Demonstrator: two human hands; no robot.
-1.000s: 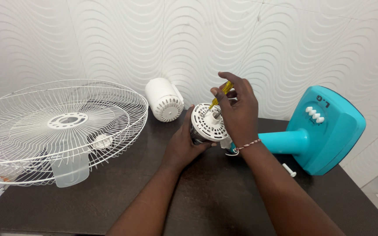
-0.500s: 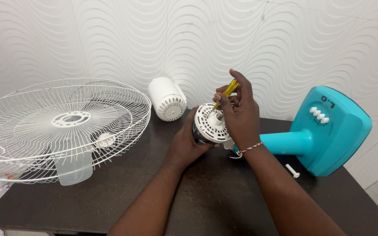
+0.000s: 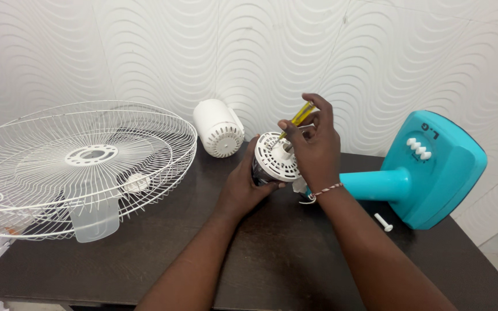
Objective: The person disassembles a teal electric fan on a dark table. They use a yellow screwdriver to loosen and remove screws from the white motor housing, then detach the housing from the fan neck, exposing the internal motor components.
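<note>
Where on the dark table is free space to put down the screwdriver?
The dark table is bare in front, between the two forearms, and left of the left hand up to the white wire fan guard. It is crowded near the turquoise fan base, where a small white bolt lies.

Labels: one. Raised light lettering (image 3: pixel 435 134) moulded on the face of the teal fan base (image 3: pixel 445 173), at 3 o'clock in the head view, just at 1 o'clock of the row of white push-buttons (image 3: pixel 419 149). No packages, signs or screens visible.
</note>
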